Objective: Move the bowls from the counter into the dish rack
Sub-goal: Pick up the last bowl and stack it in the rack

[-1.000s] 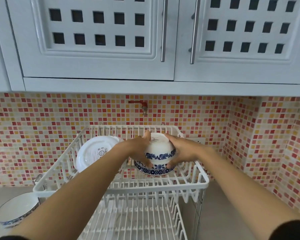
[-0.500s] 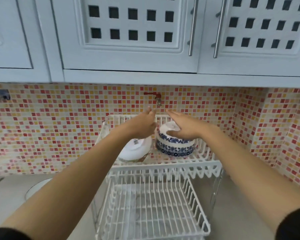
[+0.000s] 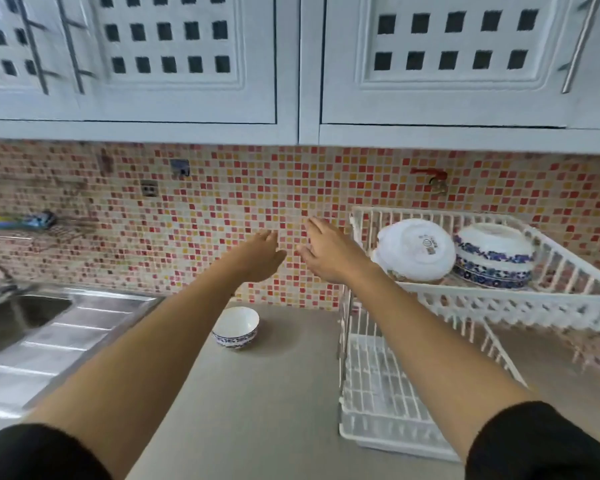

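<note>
Both hands have come away from the blue-and-white patterned bowl (image 3: 495,257) they set upside down in the rack, and the view has swung left so the rack now sits at the right. The left hand (image 3: 257,256) and right hand (image 3: 328,252) hover side by side in front of the tiles, fingers loosely spread, holding nothing. Motion blur smears the left side; the things on the wall shelf there are hard to make out, and the rack's right end is cut off by the frame.

Below the hands and well apart from them, a small white bowl with a blue patterned band (image 3: 236,328) stands upright on the grey counter (image 3: 257,410). Right of the right hand, the white wire two-tier dish rack (image 3: 499,299) holds a white bowl (image 3: 417,250) tilted on its side, just beside the inverted patterned one, on the upper tier. A steel sink with ribbed drainboard (image 3: 49,327) lies to the left, a red-and-yellow mosaic tile wall (image 3: 222,209) behind, pale cabinets with square cut-outs (image 3: 187,64) above.
</note>
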Demonstrator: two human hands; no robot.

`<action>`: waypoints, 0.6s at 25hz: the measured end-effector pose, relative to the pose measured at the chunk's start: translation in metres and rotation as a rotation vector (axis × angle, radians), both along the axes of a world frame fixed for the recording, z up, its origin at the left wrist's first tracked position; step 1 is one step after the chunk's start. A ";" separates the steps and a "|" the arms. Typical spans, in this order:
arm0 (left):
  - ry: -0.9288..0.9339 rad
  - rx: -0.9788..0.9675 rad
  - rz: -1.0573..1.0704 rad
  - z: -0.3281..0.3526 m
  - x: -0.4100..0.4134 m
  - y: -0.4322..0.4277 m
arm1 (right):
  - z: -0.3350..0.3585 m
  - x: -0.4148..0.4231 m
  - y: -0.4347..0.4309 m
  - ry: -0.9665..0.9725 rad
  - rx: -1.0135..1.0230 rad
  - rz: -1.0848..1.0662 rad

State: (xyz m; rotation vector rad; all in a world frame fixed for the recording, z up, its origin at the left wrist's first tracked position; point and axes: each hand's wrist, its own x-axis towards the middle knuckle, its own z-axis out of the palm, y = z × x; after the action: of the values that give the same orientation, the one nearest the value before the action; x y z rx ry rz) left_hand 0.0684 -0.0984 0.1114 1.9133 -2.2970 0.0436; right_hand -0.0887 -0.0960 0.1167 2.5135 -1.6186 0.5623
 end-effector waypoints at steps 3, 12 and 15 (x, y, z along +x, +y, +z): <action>-0.002 0.084 0.080 -0.039 0.045 -0.005 | -0.037 0.047 -0.016 0.031 0.050 -0.026; 0.270 0.170 0.353 -0.159 0.115 -0.048 | -0.174 0.109 -0.101 0.139 0.238 -0.142; 0.281 0.201 0.409 -0.193 0.127 -0.082 | -0.211 0.122 -0.145 0.132 0.301 -0.183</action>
State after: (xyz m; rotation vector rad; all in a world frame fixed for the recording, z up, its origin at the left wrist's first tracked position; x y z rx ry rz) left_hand 0.1957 -0.1803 -0.0816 2.2872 -1.7629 -0.3972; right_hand 0.0329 -0.2409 -0.0939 2.4933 -1.9808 0.1371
